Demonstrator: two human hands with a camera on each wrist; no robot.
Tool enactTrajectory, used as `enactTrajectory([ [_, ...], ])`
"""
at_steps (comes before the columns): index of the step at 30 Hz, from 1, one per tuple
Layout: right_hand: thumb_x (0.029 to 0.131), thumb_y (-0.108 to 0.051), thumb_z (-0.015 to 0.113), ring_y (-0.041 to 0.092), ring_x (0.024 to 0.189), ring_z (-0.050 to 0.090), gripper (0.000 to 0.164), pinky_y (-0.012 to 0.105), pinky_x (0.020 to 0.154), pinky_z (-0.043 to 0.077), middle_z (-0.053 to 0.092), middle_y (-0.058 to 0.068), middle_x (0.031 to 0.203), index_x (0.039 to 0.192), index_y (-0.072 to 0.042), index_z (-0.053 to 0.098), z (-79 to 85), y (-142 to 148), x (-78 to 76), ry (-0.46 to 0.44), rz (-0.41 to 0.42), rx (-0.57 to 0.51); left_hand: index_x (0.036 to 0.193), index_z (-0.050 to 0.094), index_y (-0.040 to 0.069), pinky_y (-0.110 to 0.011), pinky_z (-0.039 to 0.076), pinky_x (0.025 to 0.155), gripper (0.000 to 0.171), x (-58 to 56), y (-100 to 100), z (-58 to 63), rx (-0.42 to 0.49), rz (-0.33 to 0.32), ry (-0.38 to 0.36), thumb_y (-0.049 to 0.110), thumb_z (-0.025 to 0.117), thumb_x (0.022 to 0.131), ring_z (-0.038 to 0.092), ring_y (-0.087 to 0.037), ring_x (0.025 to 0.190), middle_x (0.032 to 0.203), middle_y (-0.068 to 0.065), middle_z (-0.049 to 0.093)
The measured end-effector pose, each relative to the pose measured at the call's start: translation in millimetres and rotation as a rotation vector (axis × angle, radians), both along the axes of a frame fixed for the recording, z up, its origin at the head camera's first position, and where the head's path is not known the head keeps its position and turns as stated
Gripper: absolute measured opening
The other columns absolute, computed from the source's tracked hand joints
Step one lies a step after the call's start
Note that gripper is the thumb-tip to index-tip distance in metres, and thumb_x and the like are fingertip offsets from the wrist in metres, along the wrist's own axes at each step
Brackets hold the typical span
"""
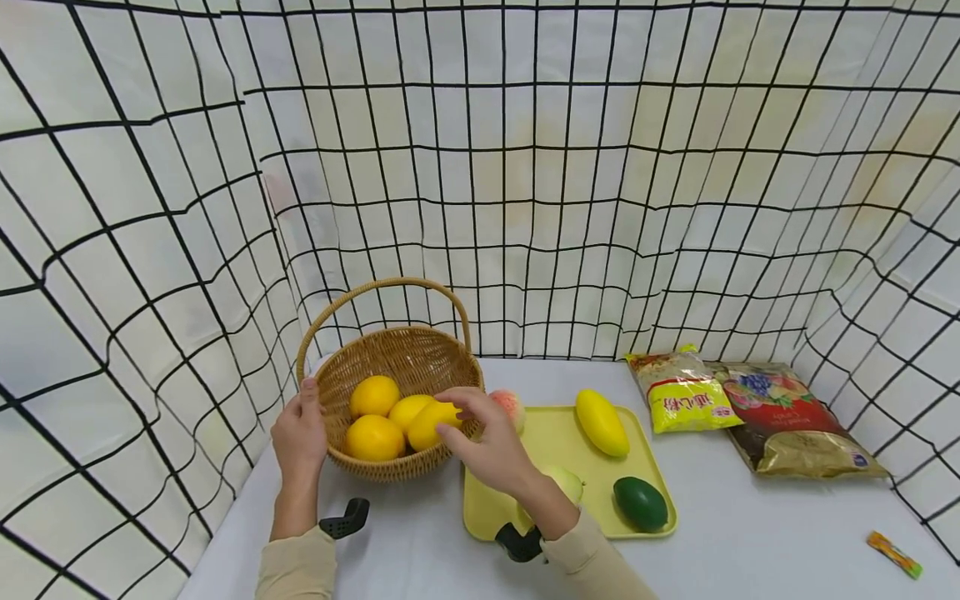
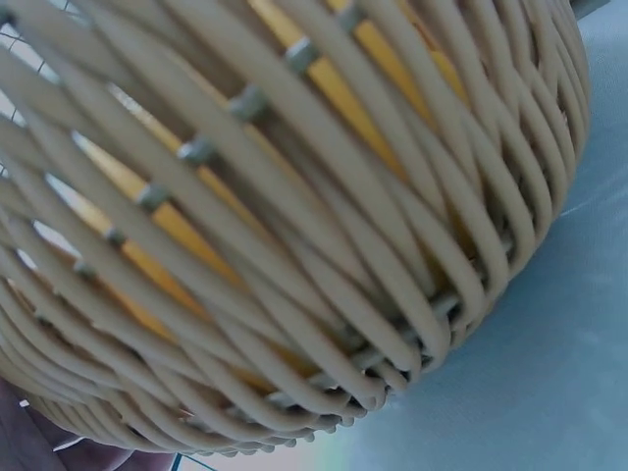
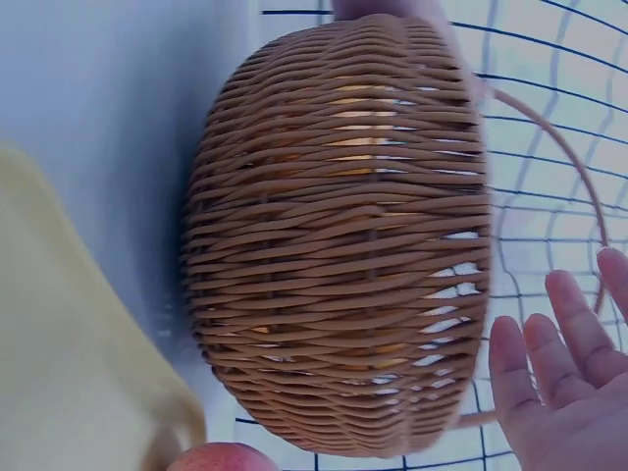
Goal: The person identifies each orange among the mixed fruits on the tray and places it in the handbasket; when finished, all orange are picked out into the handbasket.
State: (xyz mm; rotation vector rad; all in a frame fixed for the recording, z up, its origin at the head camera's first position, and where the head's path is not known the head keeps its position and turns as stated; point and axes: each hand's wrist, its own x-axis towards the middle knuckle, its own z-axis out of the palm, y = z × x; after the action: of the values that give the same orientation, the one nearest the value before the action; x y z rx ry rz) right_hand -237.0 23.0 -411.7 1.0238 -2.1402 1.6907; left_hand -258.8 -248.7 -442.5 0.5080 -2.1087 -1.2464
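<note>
A wicker basket (image 1: 390, 473) with a tall handle leans toward me, holding two round orange fruits (image 1: 375, 437) and two longer yellow fruits (image 1: 431, 425). My left hand (image 1: 300, 429) grips its left rim, thumb up; in the left wrist view, parts of the hand (image 2: 59, 446) show below the weave. Over the right rim reaches my right hand (image 1: 487, 437), its fingertips beside the nearer yellow fruit. In the right wrist view that hand (image 3: 569, 378) has spread, extended fingers with nothing between them, at the basket's opening.
Right of the basket lies a yellow tray (image 1: 551, 433) with a mango-shaped yellow fruit (image 1: 602, 423), a dark green fruit (image 1: 641, 503) and a pale green fruit (image 1: 566, 482), partly behind my right arm. A peach (image 1: 508, 407) sits by its left edge. Two snack bags (image 1: 690, 404) and a small wrapper (image 1: 894, 554) lie farther right.
</note>
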Motion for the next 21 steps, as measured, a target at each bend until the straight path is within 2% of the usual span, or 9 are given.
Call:
enactTrajectory([
  [6,0.095,-0.010,0.063,0.035,0.105,0.059,0.031,0.046,0.088,0.051,0.059,0.006,0.125,0.125,-0.007,0.061,2.0,9.0,10.9,-0.026,-0.003,-0.100,0.085,0.060,0.000,-0.041,0.033,0.063,0.069,0.7,-1.4,0.9,0.018,-0.009,-0.023,0.061,0.031,0.101,0.048,-0.033,0.073,0.065,-0.010,0.047],
  [11,0.095,-0.012,0.064,0.033,0.105,0.061,0.030,0.041,0.091,0.051,0.060,0.005,0.124,0.125,-0.010,0.062,-0.4,17.7,15.5,-0.084,-0.051,-0.083,0.086,0.061,0.001,-0.040,0.033,0.062,0.068,1.5,-0.7,2.1,0.017,-0.025,-0.035,0.060,0.031,0.101,0.045,-0.031,0.069,0.065,-0.009,0.046],
  [16,0.095,-0.008,0.064,0.032,0.108,0.059,0.029,0.044,0.091,0.050,0.060,0.004,0.124,0.123,-0.014,0.063,0.1,27.9,14.1,-0.107,-0.111,-0.057,0.093,0.063,0.000,-0.043,0.034,0.067,0.070,2.2,-0.2,5.3,0.017,-0.039,-0.051,0.059,0.029,0.101,0.049,-0.035,0.079,0.073,-0.016,0.050],
  [21,0.095,-0.002,0.061,0.033,0.108,0.058,0.027,0.045,0.092,0.048,0.060,0.014,0.125,0.123,-0.004,0.062,10.2,44.5,14.0,-0.158,-0.169,-0.069,0.099,0.063,-0.001,-0.043,0.034,0.069,0.071,2.4,1.4,7.8,0.024,-0.085,-0.071,0.060,0.026,0.101,0.049,-0.036,0.084,0.079,-0.018,0.051],
])
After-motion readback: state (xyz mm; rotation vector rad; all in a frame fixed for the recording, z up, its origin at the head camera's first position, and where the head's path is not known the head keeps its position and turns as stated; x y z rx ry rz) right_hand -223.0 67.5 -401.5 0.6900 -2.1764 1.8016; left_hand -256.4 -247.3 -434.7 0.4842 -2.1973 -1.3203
